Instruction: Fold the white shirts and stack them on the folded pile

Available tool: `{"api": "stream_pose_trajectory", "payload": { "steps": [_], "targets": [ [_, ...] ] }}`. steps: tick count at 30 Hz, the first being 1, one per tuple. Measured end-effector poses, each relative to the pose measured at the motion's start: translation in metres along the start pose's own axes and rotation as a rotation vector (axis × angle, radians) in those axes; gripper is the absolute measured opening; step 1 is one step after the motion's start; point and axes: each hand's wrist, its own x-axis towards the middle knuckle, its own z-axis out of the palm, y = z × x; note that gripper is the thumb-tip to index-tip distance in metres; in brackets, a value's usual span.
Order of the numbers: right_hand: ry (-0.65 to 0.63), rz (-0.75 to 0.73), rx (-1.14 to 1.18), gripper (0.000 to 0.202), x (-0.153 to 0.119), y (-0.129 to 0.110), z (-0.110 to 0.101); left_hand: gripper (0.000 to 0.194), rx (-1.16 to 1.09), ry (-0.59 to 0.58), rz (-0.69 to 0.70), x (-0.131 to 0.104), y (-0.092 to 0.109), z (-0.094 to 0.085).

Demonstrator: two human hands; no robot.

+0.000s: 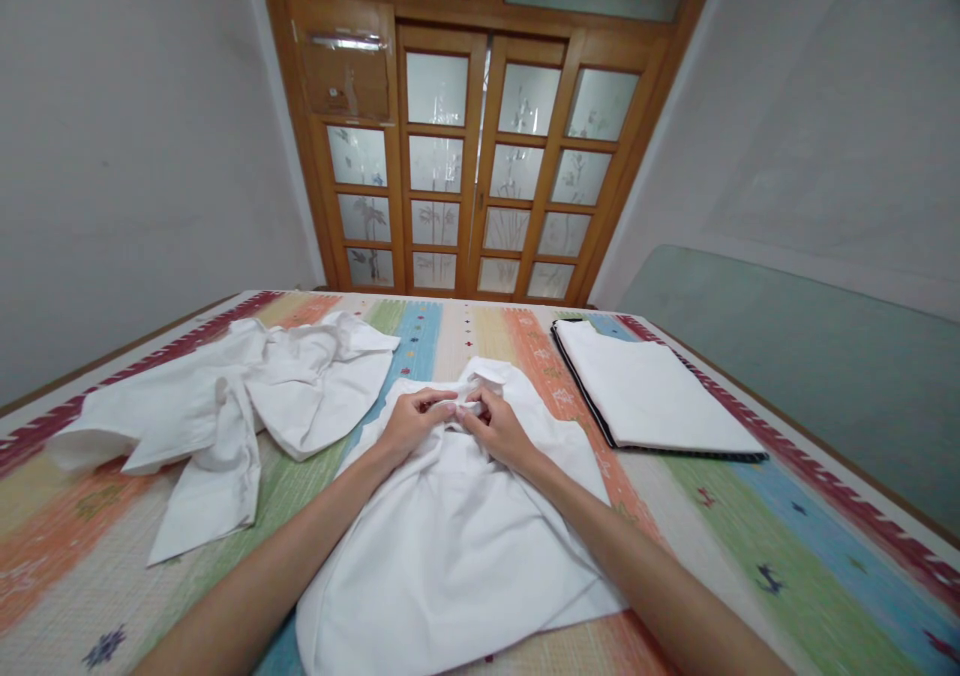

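A white shirt (457,546) lies spread on the table in front of me, its collar end pointing away and its lower edge toward me. At the collar, my left hand (417,418) pinches the fabric between thumb and fingers. My right hand (496,424) pinches the same spot from the other side, and the fingertips of both hands nearly meet. Whatever small detail sits between the fingertips is too hidden to make out. Soft folds run down the shirt from the pinched place.
A crumpled white garment (300,386) lies on the left of the table. At the right is a neat folded stack, white cloth (652,381) over a dark layer. A striped, colourful tablecloth (780,546) covers the table. Beyond stand wooden doors (476,156) with glass panes.
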Motion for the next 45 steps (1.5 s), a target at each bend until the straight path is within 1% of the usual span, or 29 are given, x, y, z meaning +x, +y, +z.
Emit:
{"api": "stream_pose_trajectory", "payload": {
  "steps": [3,5,11,18,21,26,28,30,33,36,39,41,43,45],
  "targets": [
    [0.013,-0.006,-0.018,0.019,0.000,0.000,0.000,0.025,-0.077,0.022,-0.072,0.000,0.002,0.001],
    [0.027,-0.014,-0.043,0.019,0.000,0.000,0.000,0.024,-0.103,0.029,-0.091,0.000,0.002,0.001],
    [0.046,-0.047,-0.140,0.014,-0.002,0.002,0.002,0.025,-0.141,0.024,-0.077,-0.001,0.000,0.001],
    [0.050,-0.113,-0.324,0.008,-0.007,-0.001,0.004,0.024,-0.129,0.027,-0.049,-0.001,-0.002,0.000],
    [0.073,-0.168,-0.383,0.011,-0.009,-0.002,0.004,0.025,-0.082,0.031,-0.017,-0.001,-0.002,0.001],
    [0.063,-0.248,-0.460,0.016,-0.010,-0.002,0.006,0.022,0.108,0.039,0.057,0.002,-0.002,0.004],
    [0.061,-0.241,-0.486,0.015,-0.009,-0.001,0.006,0.018,0.171,0.060,0.065,0.003,-0.003,0.005],
    [0.080,-0.210,-0.497,0.016,-0.009,0.000,0.006,0.019,0.209,0.100,0.046,0.004,-0.004,0.004],
    [0.117,-0.178,-0.499,0.017,-0.009,0.001,0.006,0.021,0.191,0.141,0.014,0.003,-0.002,0.003],
    [0.173,-0.152,-0.509,0.014,-0.009,0.000,0.006,0.020,0.123,0.181,0.025,0.001,0.000,0.000],
    [0.280,-0.106,-0.463,0.011,-0.009,-0.002,0.005,0.022,0.068,0.272,0.032,0.000,-0.001,-0.002],
    [0.356,-0.078,-0.390,0.014,-0.006,-0.005,0.002,0.022,0.023,0.340,0.023,0.001,-0.002,-0.004],
    [0.440,-0.046,-0.310,0.019,0.000,-0.010,-0.005,0.021,-0.046,0.405,0.010,0.006,0.000,-0.005],
    [0.536,0.001,-0.226,0.021,0.007,-0.019,-0.017,0.019,-0.137,0.461,0.009,0.012,0.006,-0.008]
  ]
}}
